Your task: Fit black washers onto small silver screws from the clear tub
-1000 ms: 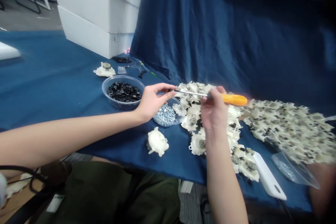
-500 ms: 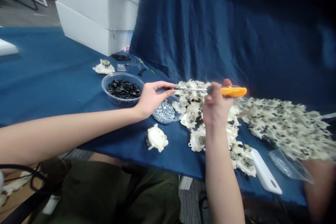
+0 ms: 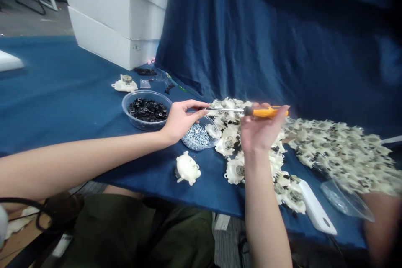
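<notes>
My right hand [image 3: 259, 132] is closed around the orange handle of a screwdriver [image 3: 266, 112], its shaft lying level and pointing left. At the shaft's tip, my left hand [image 3: 184, 119] pinches with thumb and forefinger; whatever small piece sits there is mostly hidden by the fingers. Below the left hand stands a clear bowl of silver screws [image 3: 197, 136]. Left of that hand is a clear bowl of small black parts [image 3: 147, 109]. A single cream plastic part [image 3: 187, 168] lies near the table's front edge.
Many cream assemblies [image 3: 230, 138] are heaped behind my right hand, with a larger pile [image 3: 342, 150] further right. A white power strip [image 3: 317, 209] and a clear plastic bag [image 3: 345, 201] lie front right. White boxes [image 3: 100, 21] stand at the back left beside a blue curtain.
My right hand has turned on the screwdriver handle, its palm now more upward and its thumb toward the handle's end. The screwdriver has shifted slightly left; my left hand stays at its tip.
</notes>
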A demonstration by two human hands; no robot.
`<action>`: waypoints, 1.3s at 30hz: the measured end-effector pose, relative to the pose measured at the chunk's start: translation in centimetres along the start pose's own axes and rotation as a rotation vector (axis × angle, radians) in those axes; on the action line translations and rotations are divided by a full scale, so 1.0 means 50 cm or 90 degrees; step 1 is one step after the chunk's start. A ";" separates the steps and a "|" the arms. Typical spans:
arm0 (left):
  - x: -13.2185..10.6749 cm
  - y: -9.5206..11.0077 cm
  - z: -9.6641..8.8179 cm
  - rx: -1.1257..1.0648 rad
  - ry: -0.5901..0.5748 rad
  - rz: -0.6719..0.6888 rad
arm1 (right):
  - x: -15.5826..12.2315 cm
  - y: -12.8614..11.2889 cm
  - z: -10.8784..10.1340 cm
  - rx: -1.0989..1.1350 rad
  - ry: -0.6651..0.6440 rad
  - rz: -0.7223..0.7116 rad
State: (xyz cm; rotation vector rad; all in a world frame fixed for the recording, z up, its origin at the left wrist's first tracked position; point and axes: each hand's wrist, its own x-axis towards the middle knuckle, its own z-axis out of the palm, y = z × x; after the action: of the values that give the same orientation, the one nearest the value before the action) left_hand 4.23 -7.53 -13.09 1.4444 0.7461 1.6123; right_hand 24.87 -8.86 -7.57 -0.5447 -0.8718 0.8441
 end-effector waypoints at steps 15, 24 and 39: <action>0.000 0.001 0.000 -0.018 0.003 -0.011 | 0.001 0.000 -0.010 -0.127 0.046 -0.101; 0.001 -0.003 -0.003 0.003 0.006 -0.005 | 0.008 0.007 -0.014 -0.143 0.059 -0.105; 0.007 -0.002 -0.008 0.001 0.013 0.002 | 0.006 0.014 -0.007 -0.176 -0.011 -0.123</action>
State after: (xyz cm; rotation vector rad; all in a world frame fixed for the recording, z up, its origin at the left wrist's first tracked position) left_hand 3.86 -7.13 -13.08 1.4325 0.7582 1.6309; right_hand 25.00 -8.23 -8.11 -0.6821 -1.0468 0.5560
